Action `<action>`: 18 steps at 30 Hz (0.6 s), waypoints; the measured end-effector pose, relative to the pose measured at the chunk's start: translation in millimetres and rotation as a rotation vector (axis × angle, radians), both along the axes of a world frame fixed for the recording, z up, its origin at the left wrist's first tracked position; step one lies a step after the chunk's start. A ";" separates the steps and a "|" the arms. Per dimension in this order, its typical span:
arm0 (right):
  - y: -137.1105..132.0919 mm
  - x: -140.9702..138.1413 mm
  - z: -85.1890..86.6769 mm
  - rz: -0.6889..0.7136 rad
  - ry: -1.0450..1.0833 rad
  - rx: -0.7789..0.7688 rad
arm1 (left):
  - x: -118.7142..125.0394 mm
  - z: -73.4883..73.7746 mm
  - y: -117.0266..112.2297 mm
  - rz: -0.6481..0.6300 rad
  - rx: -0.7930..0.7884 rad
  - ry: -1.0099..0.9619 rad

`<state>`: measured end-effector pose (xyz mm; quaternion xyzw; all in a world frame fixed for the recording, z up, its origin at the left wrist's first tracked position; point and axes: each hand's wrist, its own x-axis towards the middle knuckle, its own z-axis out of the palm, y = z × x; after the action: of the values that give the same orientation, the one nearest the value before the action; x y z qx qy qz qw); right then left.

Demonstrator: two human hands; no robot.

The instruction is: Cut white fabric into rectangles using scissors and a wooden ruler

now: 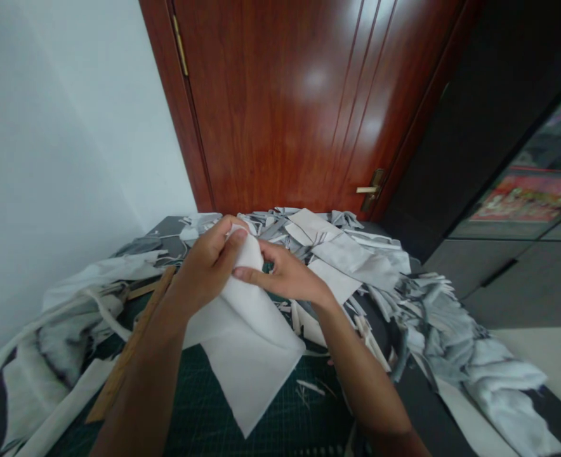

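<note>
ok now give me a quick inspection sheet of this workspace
surface: green gridded cutting mat, partly covered by scraps
job's things: white cloth, gathered at the top between both hands
clutter: heaped grey-and-white fabric scraps; wooden ruler lying beside the cloth
grips: left hand and right hand both on the cloth
cables: nothing seen
surroundings: white wall; reddish-brown wooden door with brass lever handle

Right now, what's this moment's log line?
left hand: gripping white fabric | right hand: pinching same fabric | beneath: green cutting mat
</note>
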<state>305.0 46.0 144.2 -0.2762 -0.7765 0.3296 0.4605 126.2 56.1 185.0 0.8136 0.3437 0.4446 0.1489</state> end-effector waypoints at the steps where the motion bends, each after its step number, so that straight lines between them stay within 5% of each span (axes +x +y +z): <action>1: 0.6 -4.5 -6.0 0.041 0.032 -0.091 | -3.4 2.4 -3.2 0.028 -0.003 -0.010; 5: -2.4 7.6 -24.5 0.119 0.122 -0.393 | -19.9 9.8 -13.1 0.243 -0.009 -0.156; 9: -4.9 37.5 -29.8 -0.003 0.019 -0.409 | -33.0 23.5 -4.6 0.296 0.020 -0.217; 11: -1.5 49.7 -23.6 -0.239 -0.039 -0.241 | -36.9 38.4 10.3 0.322 0.086 -0.224; 14: 0.8 58.7 -0.4 -0.640 -0.103 0.221 | -41.1 67.4 38.4 0.411 0.277 -0.282; 18: -27.4 53.4 36.9 -0.818 -0.156 0.670 | -54.2 90.5 44.6 0.431 0.519 -0.393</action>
<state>358.4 18.6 181.1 -0.4178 -0.7000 -0.1645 0.5553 72.1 100.7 275.5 0.6329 0.3478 0.6851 -0.0955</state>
